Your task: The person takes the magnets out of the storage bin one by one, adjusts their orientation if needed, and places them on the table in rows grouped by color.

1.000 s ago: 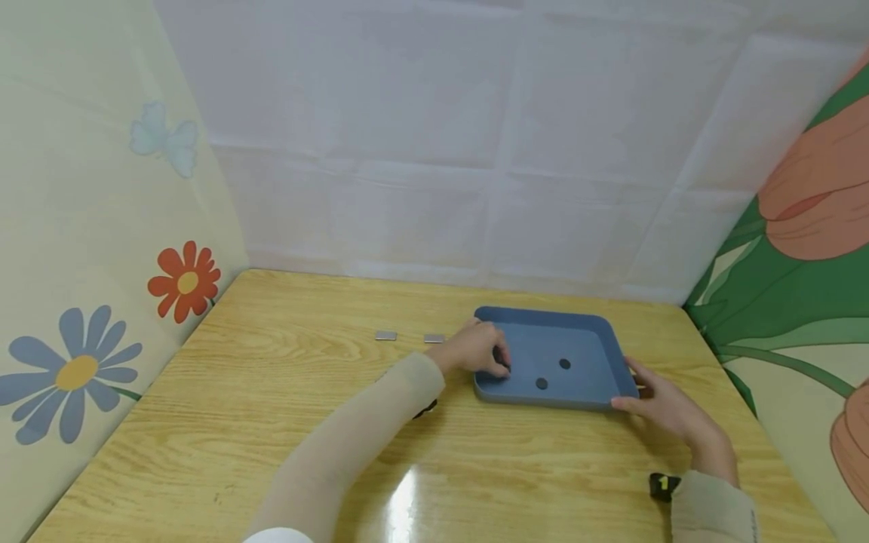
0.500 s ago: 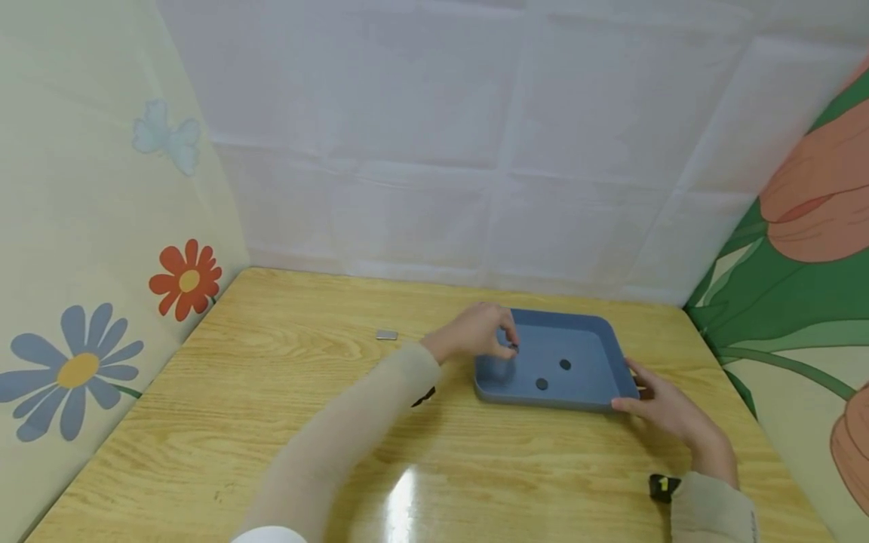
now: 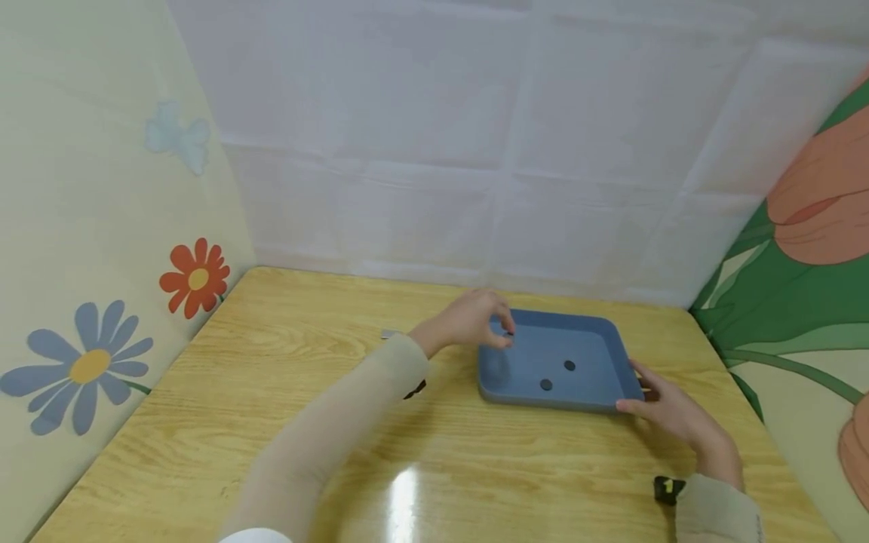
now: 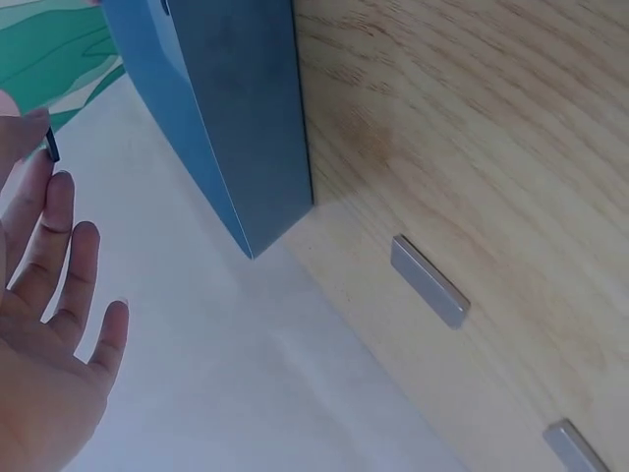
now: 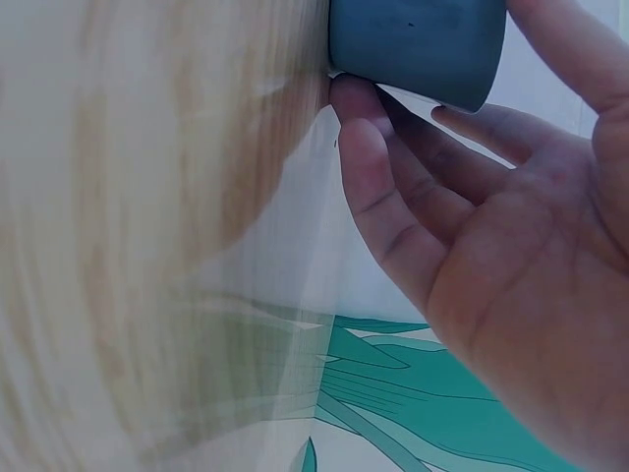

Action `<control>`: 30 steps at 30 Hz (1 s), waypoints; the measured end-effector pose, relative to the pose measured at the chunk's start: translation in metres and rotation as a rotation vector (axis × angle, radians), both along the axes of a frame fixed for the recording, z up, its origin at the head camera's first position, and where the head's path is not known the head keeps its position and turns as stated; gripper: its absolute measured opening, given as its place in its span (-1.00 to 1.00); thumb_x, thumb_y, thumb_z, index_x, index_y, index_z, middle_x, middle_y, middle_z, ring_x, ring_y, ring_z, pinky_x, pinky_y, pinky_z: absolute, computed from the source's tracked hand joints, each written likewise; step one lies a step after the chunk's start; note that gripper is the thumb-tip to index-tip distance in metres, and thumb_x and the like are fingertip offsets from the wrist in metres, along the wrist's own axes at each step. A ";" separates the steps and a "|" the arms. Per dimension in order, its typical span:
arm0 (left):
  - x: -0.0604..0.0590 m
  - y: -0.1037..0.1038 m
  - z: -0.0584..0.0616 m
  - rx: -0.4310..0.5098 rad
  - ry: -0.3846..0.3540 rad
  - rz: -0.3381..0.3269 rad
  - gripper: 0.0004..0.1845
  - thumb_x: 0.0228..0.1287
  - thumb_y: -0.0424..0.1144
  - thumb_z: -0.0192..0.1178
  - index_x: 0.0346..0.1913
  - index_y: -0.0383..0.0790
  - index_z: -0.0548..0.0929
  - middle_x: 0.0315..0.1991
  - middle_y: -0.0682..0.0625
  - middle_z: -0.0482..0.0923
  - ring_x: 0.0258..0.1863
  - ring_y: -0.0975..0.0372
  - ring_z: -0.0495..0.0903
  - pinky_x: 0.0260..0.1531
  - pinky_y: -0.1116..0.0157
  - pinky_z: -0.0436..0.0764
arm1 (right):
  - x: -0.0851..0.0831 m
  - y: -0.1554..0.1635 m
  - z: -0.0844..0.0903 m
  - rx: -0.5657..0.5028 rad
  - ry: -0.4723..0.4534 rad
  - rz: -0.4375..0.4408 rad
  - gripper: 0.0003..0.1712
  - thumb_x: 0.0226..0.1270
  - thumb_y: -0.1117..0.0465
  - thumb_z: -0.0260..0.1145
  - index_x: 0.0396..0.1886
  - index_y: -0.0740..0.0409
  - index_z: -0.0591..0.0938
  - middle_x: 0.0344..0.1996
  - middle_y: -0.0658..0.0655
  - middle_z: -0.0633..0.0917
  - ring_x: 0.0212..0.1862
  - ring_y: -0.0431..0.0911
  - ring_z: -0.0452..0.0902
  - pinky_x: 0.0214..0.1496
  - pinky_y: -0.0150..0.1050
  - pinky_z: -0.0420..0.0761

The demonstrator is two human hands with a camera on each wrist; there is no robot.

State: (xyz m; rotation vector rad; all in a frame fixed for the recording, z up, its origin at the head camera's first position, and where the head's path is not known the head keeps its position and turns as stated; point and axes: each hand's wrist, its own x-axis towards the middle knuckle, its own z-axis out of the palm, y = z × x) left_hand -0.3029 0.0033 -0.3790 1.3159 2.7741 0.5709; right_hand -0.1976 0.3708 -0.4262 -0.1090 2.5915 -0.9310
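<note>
My left hand [image 3: 468, 320] is raised over the left end of a shallow blue tray [image 3: 560, 405]. Thumb and forefinger pinch a small dark disc [image 4: 52, 146], seen edge-on in the left wrist view, while the other fingers spread loosely. Two more dark discs lie flat on the tray floor, a nearer disc [image 3: 546, 385] and a farther disc [image 3: 569, 366]. At the tray's right end, my right hand [image 3: 672, 407] grips the front corner, thumb at the rim. In the right wrist view its fingers reach along and under the tray wall [image 5: 418, 44].
Two small silver bars lie on the wooden table left of the tray, a nearer bar [image 4: 429, 280] and another bar [image 4: 573, 447] in the left wrist view. A white cloth backdrop [image 3: 380, 188] hangs along the back edge, with flowered panels at both sides.
My left hand has lifted from the tray's left floor with the dark disc pinched, rising up and back toward the far left corner. My right hand keeps its hold on the tray.
</note>
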 end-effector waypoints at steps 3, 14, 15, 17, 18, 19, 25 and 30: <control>0.000 -0.004 0.001 0.000 0.008 0.008 -0.83 0.29 -0.05 0.44 -0.14 0.00 0.84 -0.10 0.09 0.73 0.07 0.09 0.66 0.29 0.03 0.53 | 0.000 0.001 0.002 0.005 -0.014 -0.004 0.19 0.48 -0.19 0.30 0.69 0.21 -0.22 0.50 0.69 0.12 0.42 0.56 0.26 0.28 0.36 0.49; -0.001 -0.027 -0.004 0.006 0.045 0.041 -0.82 0.20 -0.06 0.49 -0.20 -0.04 0.85 -0.17 0.09 0.75 0.01 0.13 0.67 0.35 0.02 0.49 | 0.001 0.001 0.003 0.007 -0.012 -0.003 0.19 0.48 -0.18 0.30 0.69 0.23 -0.22 0.48 0.70 0.13 0.41 0.57 0.26 0.28 0.37 0.50; -0.001 -0.030 -0.004 0.013 0.045 0.045 -0.82 0.19 -0.06 0.50 -0.21 -0.04 0.85 -0.18 0.09 0.75 0.00 0.14 0.67 0.35 0.02 0.49 | 0.001 0.000 0.003 0.005 -0.012 -0.004 0.19 0.48 -0.18 0.30 0.69 0.23 -0.22 0.48 0.70 0.13 0.41 0.57 0.26 0.28 0.37 0.49; 0.001 -0.036 -0.005 0.021 0.053 0.048 -0.83 0.18 -0.06 0.51 -0.22 -0.04 0.85 -0.20 0.10 0.75 -0.02 0.13 0.67 0.33 0.00 0.50 | 0.001 0.000 0.003 0.005 -0.009 -0.004 0.19 0.48 -0.18 0.30 0.69 0.24 -0.21 0.48 0.70 0.14 0.41 0.56 0.27 0.29 0.36 0.49; 0.001 -0.039 -0.005 0.024 0.056 0.050 -0.83 0.18 -0.06 0.51 -0.23 -0.03 0.85 -0.20 0.10 0.75 -0.02 0.13 0.67 0.33 -0.01 0.50 | 0.001 0.001 0.002 0.006 -0.007 -0.003 0.19 0.48 -0.18 0.30 0.69 0.25 -0.21 0.48 0.70 0.15 0.41 0.56 0.27 0.29 0.36 0.50; 0.001 -0.042 -0.006 0.028 0.060 0.049 -0.83 0.19 -0.07 0.51 -0.23 -0.03 0.85 -0.21 0.10 0.75 -0.03 0.13 0.68 0.31 -0.02 0.50 | 0.001 0.001 0.002 0.007 -0.005 -0.002 0.19 0.48 -0.18 0.30 0.68 0.25 -0.20 0.47 0.70 0.16 0.41 0.56 0.28 0.29 0.36 0.50; 0.003 -0.061 -0.013 0.038 0.049 0.077 -0.86 0.21 -0.06 0.48 -0.24 0.00 0.84 -0.19 0.12 0.75 -0.03 0.12 0.68 0.24 -0.02 0.55 | 0.000 0.002 0.002 0.010 -0.007 0.002 0.19 0.48 -0.18 0.30 0.69 0.24 -0.21 0.47 0.70 0.16 0.40 0.56 0.28 0.27 0.34 0.52; 0.008 -0.075 -0.021 0.032 0.009 0.108 -0.89 0.24 -0.07 0.47 -0.25 0.02 0.84 -0.19 0.12 0.73 -0.04 0.11 0.67 0.19 -0.02 0.56 | -0.001 0.002 0.002 0.023 0.000 0.008 0.19 0.47 -0.20 0.30 0.68 0.25 -0.19 0.46 0.70 0.18 0.39 0.55 0.31 0.26 0.33 0.54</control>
